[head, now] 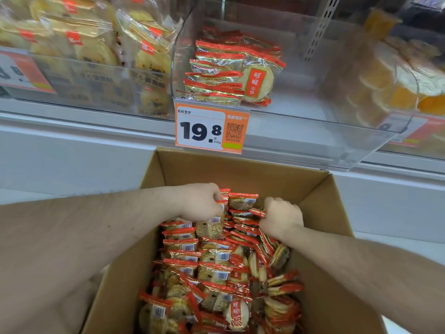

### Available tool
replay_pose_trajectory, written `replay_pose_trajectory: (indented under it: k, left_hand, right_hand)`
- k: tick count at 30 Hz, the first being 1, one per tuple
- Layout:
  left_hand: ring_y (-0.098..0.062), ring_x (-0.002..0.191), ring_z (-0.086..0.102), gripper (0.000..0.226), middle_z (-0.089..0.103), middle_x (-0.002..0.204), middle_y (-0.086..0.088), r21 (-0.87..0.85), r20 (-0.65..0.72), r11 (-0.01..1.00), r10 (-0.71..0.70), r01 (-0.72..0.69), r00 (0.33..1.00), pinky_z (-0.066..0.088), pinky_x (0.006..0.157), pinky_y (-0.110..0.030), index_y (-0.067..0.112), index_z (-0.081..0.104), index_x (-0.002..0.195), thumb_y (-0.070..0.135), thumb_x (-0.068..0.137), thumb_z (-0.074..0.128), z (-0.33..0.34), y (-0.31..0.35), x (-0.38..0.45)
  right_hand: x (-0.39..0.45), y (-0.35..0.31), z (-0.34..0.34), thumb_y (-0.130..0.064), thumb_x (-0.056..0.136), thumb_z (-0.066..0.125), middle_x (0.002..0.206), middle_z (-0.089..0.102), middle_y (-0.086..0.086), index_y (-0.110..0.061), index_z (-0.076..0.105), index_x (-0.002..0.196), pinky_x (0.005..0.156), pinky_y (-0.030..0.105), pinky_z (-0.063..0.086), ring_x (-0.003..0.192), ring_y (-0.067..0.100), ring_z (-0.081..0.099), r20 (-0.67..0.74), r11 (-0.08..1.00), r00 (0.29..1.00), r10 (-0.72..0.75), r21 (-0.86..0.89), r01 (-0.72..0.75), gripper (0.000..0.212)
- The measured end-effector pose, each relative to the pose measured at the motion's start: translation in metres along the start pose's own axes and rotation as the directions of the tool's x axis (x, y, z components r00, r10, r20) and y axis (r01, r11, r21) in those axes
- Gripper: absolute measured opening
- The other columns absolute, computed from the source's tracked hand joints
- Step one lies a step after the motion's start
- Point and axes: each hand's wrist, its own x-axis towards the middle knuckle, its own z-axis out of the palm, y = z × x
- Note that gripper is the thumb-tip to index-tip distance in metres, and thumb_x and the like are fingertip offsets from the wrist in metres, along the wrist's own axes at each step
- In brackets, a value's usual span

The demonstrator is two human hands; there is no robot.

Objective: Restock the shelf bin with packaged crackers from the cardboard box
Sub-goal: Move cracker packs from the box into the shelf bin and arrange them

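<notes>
Both our left hand (203, 201) and right hand (281, 219) curl round packs (242, 201) at the box's (240, 174) far end, so we judge restocking barely begun: one bin (301, 131) holds about a dozen packs in its left corner, dozens beyond counting remain boxed.

**What cannot be made out**

The cardboard box (320, 201) runs off the bottom edge, its near wall unseen. Both hands' fingertips are buried among the cracker packets (216, 261). Neighbouring bins at the left and right edges are cropped and blurred
</notes>
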Motion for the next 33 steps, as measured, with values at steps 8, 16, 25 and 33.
replay_pose_trajectory:
  k: [8,16,25,33]
  left_hand:
    - [-0.027,0.09,0.065,0.016,0.063,0.101,-0.009,-0.683,0.06,0.714,-0.155,0.153,0.986,0.058,0.081,-0.041,0.027,0.057,0.112,0.022,0.097,0.055,0.011,0.018,-0.008]
    - [-0.017,0.09,0.054,0.024,0.061,0.1,-0.001,-0.493,-0.129,0.868,-0.14,0.059,0.982,0.046,0.086,-0.034,0.027,0.067,0.095,0.005,0.088,0.062,0.005,0.0,-0.007]
    - [-0.019,0.099,0.062,0.014,0.069,0.107,-0.001,-0.645,-0.117,0.763,-0.155,0.044,0.981,0.046,0.077,-0.029,0.024,0.073,0.096,0.031,0.088,0.064,-0.001,-0.007,0.002]
    - [-0.017,0.104,0.056,0.045,0.064,0.115,-0.002,-0.656,-0.111,0.753,-0.162,0.05,0.981,0.033,0.107,-0.036,0.023,0.077,0.084,0.042,0.102,0.04,0.001,-0.001,-0.005]
  right_hand:
    - [-0.077,-0.054,-0.038,-0.023,0.069,0.066,0.083,0.054,-0.004,-0.018,0.053,0.083,0.062,0.026,0.04,0.071,0.017,0.054,-0.53,0.696,0.753,-0.39,0.367,0.618,0.02]
    - [-0.003,-0.007,0.0,-0.043,0.081,0.058,0.111,0.055,0.003,-0.023,0.054,0.095,0.084,0.034,0.051,0.099,0.025,0.06,-0.02,0.871,0.991,0.134,0.479,-0.108,0.025]
    - [0.036,0.04,0.048,-0.011,0.084,0.059,0.123,0.056,0.008,-0.016,0.051,0.127,0.087,0.031,0.047,0.108,0.03,0.059,0.155,0.824,0.927,0.342,0.425,-0.375,0.045]
    - [0.011,0.023,0.017,-0.022,0.085,0.052,0.117,0.06,0.004,-0.02,0.06,0.111,0.094,0.036,0.04,0.112,0.025,0.054,0.077,0.951,0.985,-0.152,-0.258,0.167,0.028]
